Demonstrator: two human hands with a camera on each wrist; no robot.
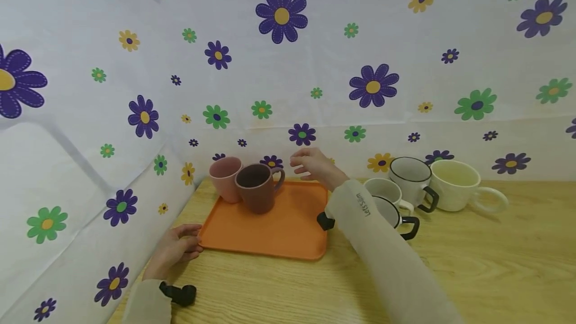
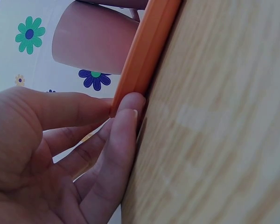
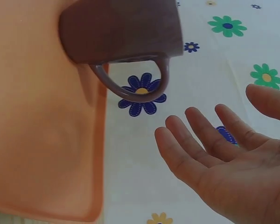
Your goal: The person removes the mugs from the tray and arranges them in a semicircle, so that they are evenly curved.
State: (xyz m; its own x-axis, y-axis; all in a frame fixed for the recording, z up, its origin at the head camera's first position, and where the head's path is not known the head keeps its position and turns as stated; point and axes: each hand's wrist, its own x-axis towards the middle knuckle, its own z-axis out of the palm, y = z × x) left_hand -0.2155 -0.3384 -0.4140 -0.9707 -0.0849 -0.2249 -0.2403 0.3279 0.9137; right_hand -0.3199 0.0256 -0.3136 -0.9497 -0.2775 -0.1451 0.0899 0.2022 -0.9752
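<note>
A flat orange tray (image 1: 270, 234) with a low rim lies on the table. My left hand (image 1: 176, 248) pinches its near left corner, with fingertips (image 2: 129, 112) against the rim. At the tray's back left, a pink mug (image 1: 225, 179) and a brown mug (image 1: 256, 194) stand upright, side by side. My right hand (image 1: 317, 166) hovers over the tray's back right, holding nothing, its fingers spread and slightly bent. In the right wrist view, the brown mug's handle (image 3: 161, 79) is nearest to those fingers, apart from them.
Right of the tray stand a small white mug (image 1: 382, 190), a white mug with black rim and handle (image 1: 409, 176), another black-handled mug (image 1: 388, 209) partly behind my right sleeve, and a cream mug (image 1: 454, 186). A flower-patterned cloth (image 1: 324, 64) borders the wooden table (image 1: 495, 264) behind and left.
</note>
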